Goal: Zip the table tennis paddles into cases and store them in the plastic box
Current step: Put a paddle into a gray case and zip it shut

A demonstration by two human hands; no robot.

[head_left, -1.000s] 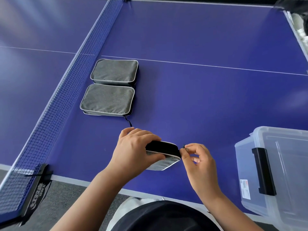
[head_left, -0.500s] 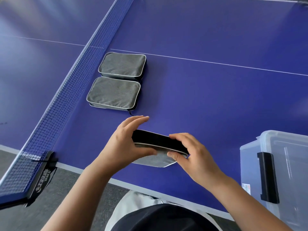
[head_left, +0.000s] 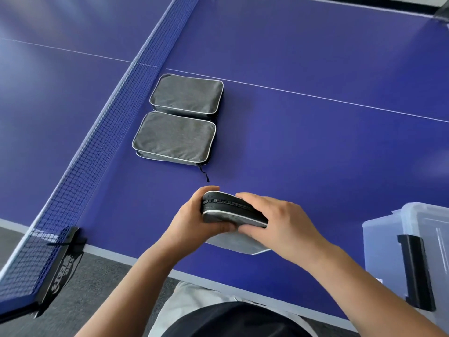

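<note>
Grey cases (head_left: pixel 185 97) (silver piping); purple table (head_left: pixel 315 154)

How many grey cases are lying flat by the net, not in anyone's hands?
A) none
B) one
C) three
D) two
D: two cases lie by the net, a far case and a near case, while both hands hold a third case.

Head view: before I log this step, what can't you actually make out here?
- Contents of the held case: the fabric hides any paddle.
- Its zipper's end and pull: covered by the right hand; the left hand covers the other end.
- Plastic box: cut off by the right edge, its inside unseen through the cloudy wall.
- Two cases by the net: contents hidden.
</note>
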